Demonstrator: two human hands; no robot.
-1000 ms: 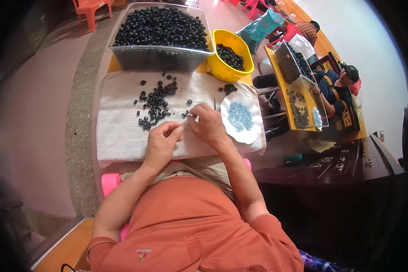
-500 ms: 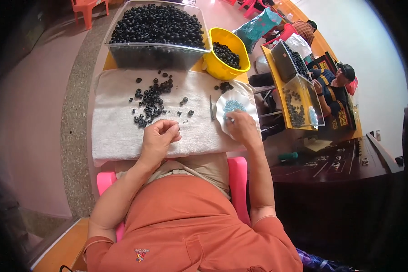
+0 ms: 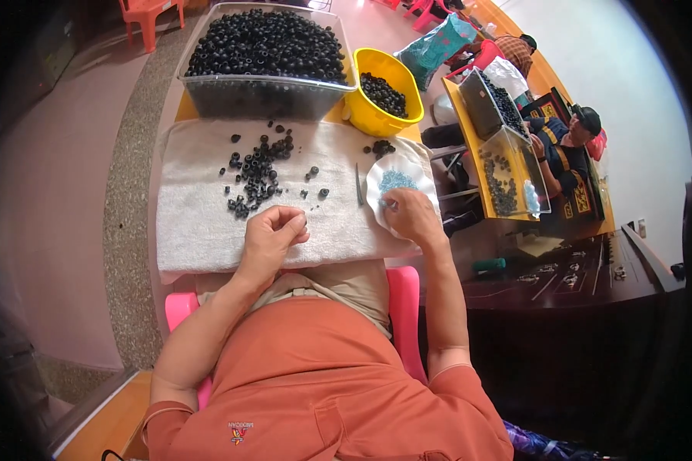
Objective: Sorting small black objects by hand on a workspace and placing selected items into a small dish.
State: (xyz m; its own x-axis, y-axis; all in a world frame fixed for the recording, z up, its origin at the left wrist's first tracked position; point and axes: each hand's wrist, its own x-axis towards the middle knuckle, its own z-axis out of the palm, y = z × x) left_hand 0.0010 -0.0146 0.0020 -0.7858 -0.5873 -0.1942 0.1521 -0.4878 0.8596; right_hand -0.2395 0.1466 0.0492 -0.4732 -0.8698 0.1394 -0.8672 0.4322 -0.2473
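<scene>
1. Two bare hands sit well apart: the right hand [image 3: 414, 215] over the scalloped white dish [image 3: 375, 201], the left hand [image 3: 269, 234] above the white towel [image 3: 200, 238].
2. Pale-blue granules [image 3: 398, 179] lie at and just beyond the right fingertips; whether those grip any, I cannot tell.
3. Left thumb meets forefinger; contents unclear.
4. Black ring-shaped pieces [image 3: 261, 165] lie beyond the left hand.
5. Slim dark tool [image 3: 359, 184], long axis pointing away from the wearer, lies nearer the right hand.

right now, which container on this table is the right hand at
The white wavy-rimmed dish, under the right hand; it holds pale blue bits, the clear bin and yellow tub black pieces.
</scene>
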